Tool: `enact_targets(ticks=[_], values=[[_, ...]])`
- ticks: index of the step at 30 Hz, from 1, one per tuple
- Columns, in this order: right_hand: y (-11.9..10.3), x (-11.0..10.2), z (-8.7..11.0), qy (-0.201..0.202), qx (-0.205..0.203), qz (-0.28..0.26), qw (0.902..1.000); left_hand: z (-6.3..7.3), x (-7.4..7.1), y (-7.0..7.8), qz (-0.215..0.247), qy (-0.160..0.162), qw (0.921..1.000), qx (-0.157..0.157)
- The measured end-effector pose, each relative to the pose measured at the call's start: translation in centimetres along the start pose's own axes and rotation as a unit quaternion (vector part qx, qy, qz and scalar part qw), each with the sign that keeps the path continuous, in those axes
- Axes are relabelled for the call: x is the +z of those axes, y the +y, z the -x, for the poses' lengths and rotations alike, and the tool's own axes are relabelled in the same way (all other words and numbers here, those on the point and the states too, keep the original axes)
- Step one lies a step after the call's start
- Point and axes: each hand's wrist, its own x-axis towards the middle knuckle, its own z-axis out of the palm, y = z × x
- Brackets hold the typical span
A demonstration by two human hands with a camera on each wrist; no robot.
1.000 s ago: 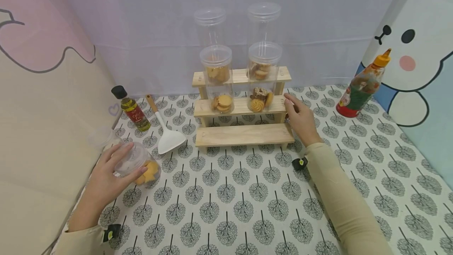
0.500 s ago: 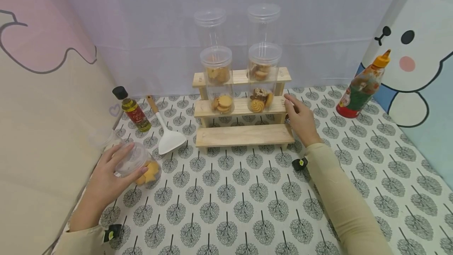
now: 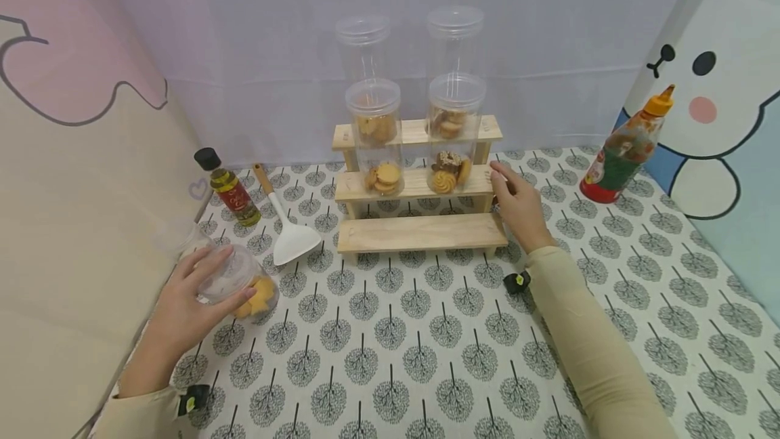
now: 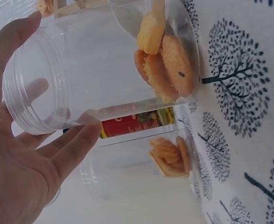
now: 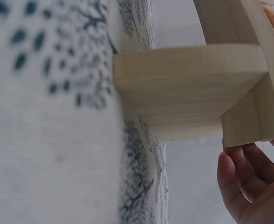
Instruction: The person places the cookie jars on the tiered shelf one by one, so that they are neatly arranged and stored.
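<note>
My left hand [image 3: 185, 303] grips a clear plastic jar [image 4: 94, 56] near its lid, with thumb and fingers on opposite sides. Yellow cookies [image 4: 167, 65] lie in the bottom of this jar, which stands on the cloth. A second clear jar [image 4: 127, 161] with cookies is just beyond it. My right hand [image 3: 521, 208] holds the right end of a three-step wooden shelf stand [image 3: 420, 232] at the middle step; its fingertips meet the wood in the right wrist view. Two cookie jars [image 3: 378, 148] are on the middle step, and two more jars [image 3: 456, 39] are on the top one.
A small oil bottle [image 3: 231, 192] and a white spatula [image 3: 292, 239] with a wooden handle lie between the left jars and the stand. At the far right is a sauce bottle [image 3: 624, 151] with an orange cap. Hanging cloth [image 3: 244, 53] closes the back and sides.
</note>
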Motion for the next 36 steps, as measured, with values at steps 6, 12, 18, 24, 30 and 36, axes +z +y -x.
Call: enact_targets(ticks=[6,12,18,24,30,36], values=[[0.0,0.0,0.0,-0.001,0.000,0.002,1.0000,-0.2,-1.2,0.6,0.021,0.011,0.9997,0.007],[0.0,0.0,0.0,0.002,-0.002,0.008,1.0000,-0.4,-2.3,1.6,0.023,0.014,0.9996,0.003],[-0.1,0.0,0.1,0.001,-0.001,0.005,1.0000,-1.1,-2.6,3.3,0.037,0.023,0.9986,0.030],[0.0,0.1,0.1,0.001,-0.008,0.004,1.0000,-2.5,-2.0,5.7,0.041,0.026,0.9953,0.083],[0.2,0.1,0.1,0.002,-0.010,0.010,0.9999,-4.3,-0.8,7.9,0.045,0.029,0.9892,0.136],[0.3,0.1,-0.1,0.003,-0.010,0.012,0.9999,-6.2,0.9,9.3,0.076,0.008,0.9888,0.128]])
